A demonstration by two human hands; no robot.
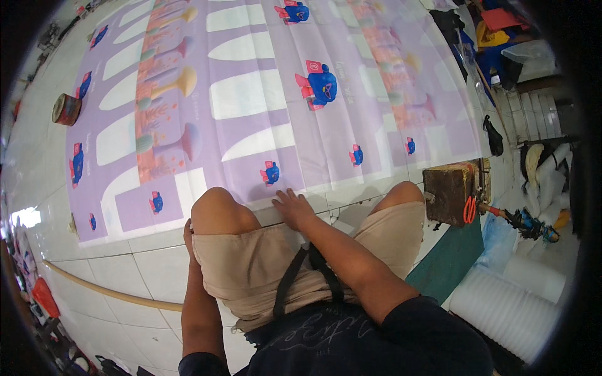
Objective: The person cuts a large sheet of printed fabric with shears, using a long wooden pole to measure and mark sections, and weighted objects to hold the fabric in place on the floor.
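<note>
A large lilac printed fabric sheet (244, 182) lies spread over the white tiles in front of my knees. It carries blue cartoon figures, white panels and coral-coloured bands, with some soft creases. My right hand (295, 208) rests palm down at the sheet's near edge, between my knees, its fingers apart and nothing visible in it. Beside the outer side of my left knee is my left hand (188, 237); the leg and shorts hide most of its fingers. A small blue figure printed on the sheet sits just beyond the right fingertips.
A round tin (66, 109) stands on the sheet's left edge. Right of my knee is a worn brown box (446, 195) with orange-handled scissors (469, 209) against it. A long wooden strip (113, 286) lies at left; a white foam roll (501, 307) and green mat (448, 260) lie right.
</note>
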